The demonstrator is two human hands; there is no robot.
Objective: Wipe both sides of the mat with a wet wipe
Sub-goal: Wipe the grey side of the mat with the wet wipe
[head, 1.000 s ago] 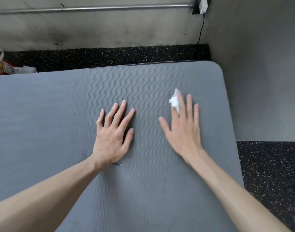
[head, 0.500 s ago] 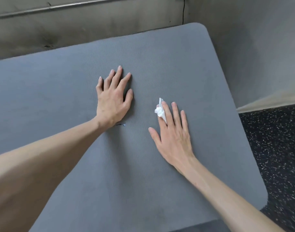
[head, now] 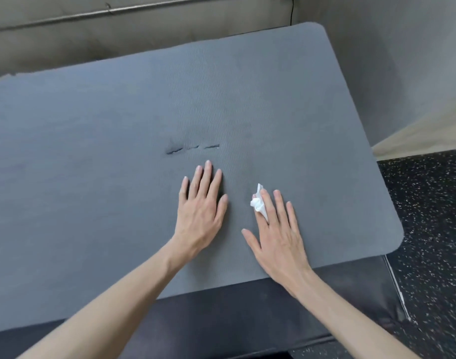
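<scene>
A grey ribbed mat lies flat and fills most of the view, with a rounded corner at the right. My left hand rests on it palm down, fingers straight and spread. My right hand lies flat beside it, pressing a crumpled white wet wipe against the mat under the index and middle fingers. A few short dents mark the mat just beyond my left fingertips.
A darker black mat shows beneath the grey mat's near edge. Black speckled rubber flooring lies to the right. A grey wall with a metal pipe and a hanging black cable stands behind the mat.
Both hands have slid toward the mat's near edge, the right one dragging the wipe along. The view has shifted, so the near edge, the black mat and the dents now show.
</scene>
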